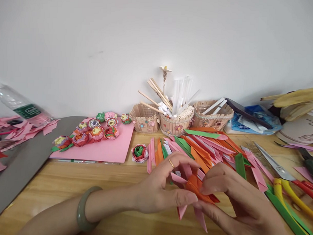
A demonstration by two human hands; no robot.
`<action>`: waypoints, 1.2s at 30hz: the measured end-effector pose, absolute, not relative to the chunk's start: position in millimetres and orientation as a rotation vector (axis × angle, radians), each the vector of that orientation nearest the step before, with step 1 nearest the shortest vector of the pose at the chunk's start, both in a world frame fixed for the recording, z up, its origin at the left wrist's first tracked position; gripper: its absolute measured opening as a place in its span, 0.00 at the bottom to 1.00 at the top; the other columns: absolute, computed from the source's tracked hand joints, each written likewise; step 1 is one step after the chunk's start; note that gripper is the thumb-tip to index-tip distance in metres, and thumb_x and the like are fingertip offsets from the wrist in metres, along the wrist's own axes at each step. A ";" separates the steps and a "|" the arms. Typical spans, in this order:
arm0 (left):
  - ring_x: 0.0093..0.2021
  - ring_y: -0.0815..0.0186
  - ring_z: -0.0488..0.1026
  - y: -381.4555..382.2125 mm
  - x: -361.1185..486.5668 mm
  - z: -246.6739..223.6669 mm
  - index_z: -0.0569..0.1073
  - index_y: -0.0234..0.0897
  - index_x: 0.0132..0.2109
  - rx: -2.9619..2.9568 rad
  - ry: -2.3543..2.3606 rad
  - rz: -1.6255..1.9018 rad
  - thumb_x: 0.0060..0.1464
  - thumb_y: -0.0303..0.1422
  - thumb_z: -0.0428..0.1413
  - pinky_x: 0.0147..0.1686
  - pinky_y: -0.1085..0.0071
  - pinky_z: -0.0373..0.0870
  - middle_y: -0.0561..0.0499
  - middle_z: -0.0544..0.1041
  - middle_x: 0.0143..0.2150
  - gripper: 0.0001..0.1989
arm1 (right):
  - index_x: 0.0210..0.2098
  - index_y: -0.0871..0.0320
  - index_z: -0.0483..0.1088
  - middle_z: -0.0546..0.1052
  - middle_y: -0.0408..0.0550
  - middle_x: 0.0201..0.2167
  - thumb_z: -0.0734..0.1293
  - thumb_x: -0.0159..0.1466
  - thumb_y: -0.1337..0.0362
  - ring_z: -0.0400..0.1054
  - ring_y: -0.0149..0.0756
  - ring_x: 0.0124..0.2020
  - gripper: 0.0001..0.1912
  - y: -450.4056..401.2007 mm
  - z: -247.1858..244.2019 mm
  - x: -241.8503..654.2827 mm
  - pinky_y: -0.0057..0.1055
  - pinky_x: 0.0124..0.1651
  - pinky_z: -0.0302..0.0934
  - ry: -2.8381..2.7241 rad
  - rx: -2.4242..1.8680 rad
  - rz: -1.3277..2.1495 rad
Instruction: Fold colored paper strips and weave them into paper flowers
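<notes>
Between my two hands is a half-formed paper flower [193, 187] of orange and pink folded strips, some pink ends sticking out below and to the left. My left hand [166, 186], with a ring on one finger, grips it from the left with thumb and fingers. From the right, my right hand [230, 199] pinches its orange part. Just behind the hands lies a pile of folded paper strips [204, 146] in orange, pink, green and white. A finished paper flower [140, 153] with a green centre sits to the left of the pile.
Several paper flowers [96, 133] rest on pink paper [116, 152] at left. Three decorated baskets [144, 124] stand against the wall, the middle one holding sticks. Scissors [278, 166] lie open-bladed at right, near green strips [284, 211]. A plastic bottle [25, 106] lies far left.
</notes>
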State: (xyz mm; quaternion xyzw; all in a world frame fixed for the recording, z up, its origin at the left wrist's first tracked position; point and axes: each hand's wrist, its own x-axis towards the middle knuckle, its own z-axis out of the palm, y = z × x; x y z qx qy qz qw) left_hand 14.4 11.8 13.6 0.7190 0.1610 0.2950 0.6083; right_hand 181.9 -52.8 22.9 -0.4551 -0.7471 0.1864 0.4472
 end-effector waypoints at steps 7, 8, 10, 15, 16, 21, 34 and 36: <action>0.40 0.65 0.65 19.2 17.7 11.9 0.71 0.37 0.41 1.842 0.338 0.866 0.51 0.31 0.55 0.43 0.64 0.64 0.48 0.69 0.36 0.08 | 0.34 0.51 0.66 0.70 0.41 0.26 0.64 0.56 0.73 0.68 0.31 0.26 0.10 -56.0 21.4 188.2 0.24 0.26 0.66 -1.934 -1.074 0.438; 0.40 0.65 0.66 19.2 17.2 11.4 0.72 0.37 0.40 1.841 0.333 0.885 0.50 0.31 0.56 0.43 0.65 0.64 0.48 0.68 0.36 0.08 | 0.35 0.50 0.66 0.71 0.41 0.26 0.63 0.55 0.74 0.68 0.30 0.26 0.12 -56.8 19.9 189.7 0.23 0.25 0.66 -1.975 -1.070 0.377; 0.42 0.63 0.66 18.8 15.1 9.9 0.72 0.37 0.40 1.805 0.309 0.880 0.50 0.31 0.56 0.44 0.63 0.65 0.46 0.67 0.39 0.09 | 0.38 0.49 0.66 0.71 0.42 0.27 0.62 0.55 0.75 0.69 0.30 0.26 0.15 -58.4 16.7 193.3 0.22 0.26 0.65 -2.055 -1.072 0.193; 0.46 0.62 0.66 15.2 10.6 10.1 0.69 0.39 0.42 1.444 0.397 0.927 0.52 0.36 0.53 0.40 0.65 0.68 0.45 0.65 0.47 0.10 | 0.44 0.53 0.68 0.76 0.45 0.30 0.55 0.63 0.67 0.72 0.34 0.32 0.14 -59.3 13.8 199.0 0.27 0.39 0.68 -2.322 -0.995 -0.065; 0.44 0.63 0.66 14.1 10.9 11.9 0.68 0.39 0.42 1.398 0.467 0.939 0.52 0.36 0.53 0.39 0.67 0.68 0.46 0.66 0.45 0.10 | 0.44 0.53 0.68 0.77 0.45 0.30 0.53 0.65 0.67 0.72 0.35 0.32 0.15 -58.7 14.1 198.2 0.28 0.39 0.68 -2.352 -0.968 -0.109; 0.37 0.68 0.69 9.5 17.1 22.5 0.69 0.37 0.39 1.449 0.767 0.812 0.47 0.35 0.58 0.34 0.73 0.66 0.50 0.73 0.39 0.12 | 0.43 0.54 0.69 0.78 0.46 0.28 0.47 0.65 0.74 0.72 0.36 0.30 0.23 -55.0 13.4 188.3 0.31 0.37 0.68 -2.356 -0.892 -0.303; 0.29 0.72 0.70 1.8 20.0 18.2 0.73 0.35 0.36 1.630 0.784 0.956 0.46 0.30 0.59 0.28 0.78 0.67 0.51 0.75 0.32 0.08 | 0.38 0.57 0.68 0.77 0.44 0.28 0.59 0.64 0.66 0.72 0.32 0.30 0.08 -58.0 17.9 185.6 0.27 0.34 0.67 -2.186 -0.869 -0.252; 0.30 0.71 0.70 1.6 20.1 17.8 0.74 0.34 0.36 1.744 0.734 1.087 0.46 0.29 0.59 0.29 0.77 0.67 0.51 0.75 0.31 0.07 | 0.37 0.59 0.67 0.76 0.46 0.28 0.61 0.62 0.67 0.71 0.30 0.30 0.05 -57.4 21.2 187.8 0.24 0.33 0.66 -2.040 -1.011 -0.252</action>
